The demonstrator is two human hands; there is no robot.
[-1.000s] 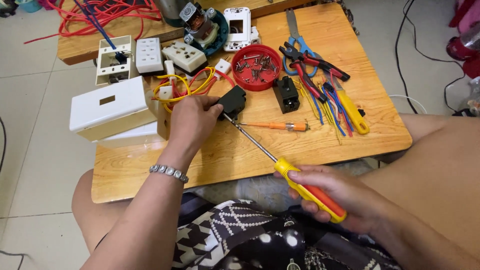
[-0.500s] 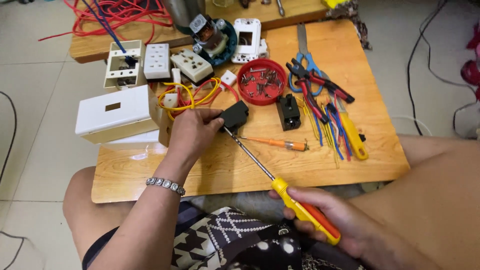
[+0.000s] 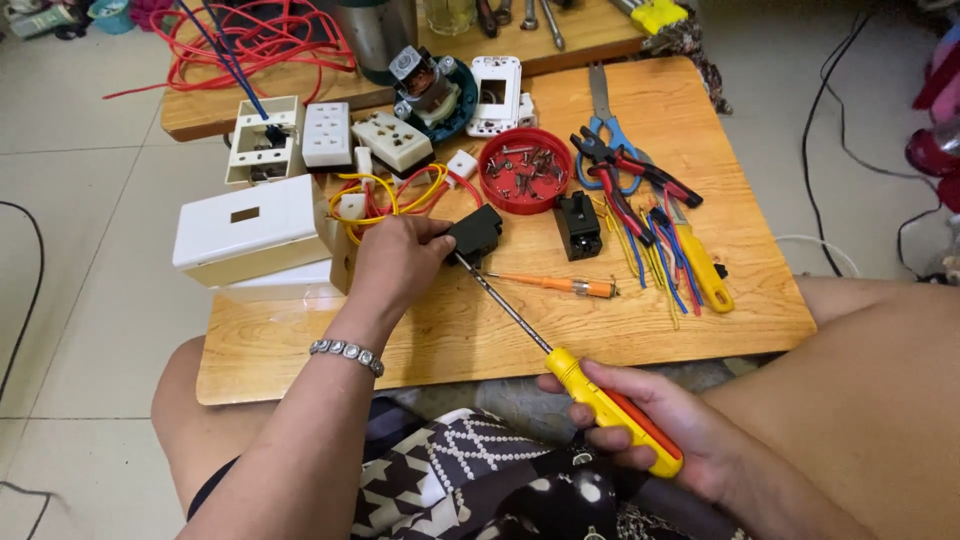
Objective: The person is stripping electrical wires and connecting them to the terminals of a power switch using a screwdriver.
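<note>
The left hand [image 3: 398, 262] pinches a small black switch block [image 3: 474, 232] near the table's [image 3: 420, 340] middle, fingers curled round its near side; the right hand [image 3: 665, 430], wrapped tight about the yellow-and-red handle past the table's front edge, aims the long screwdriver [image 3: 560, 365] so its tip meets the block; the block looks light, rigid and a little slick, best gripped by its flat sides; yellow and red wires [image 3: 400, 195] loop just behind it; a red dish of screws [image 3: 524, 170] sits toward the back edge.
</note>
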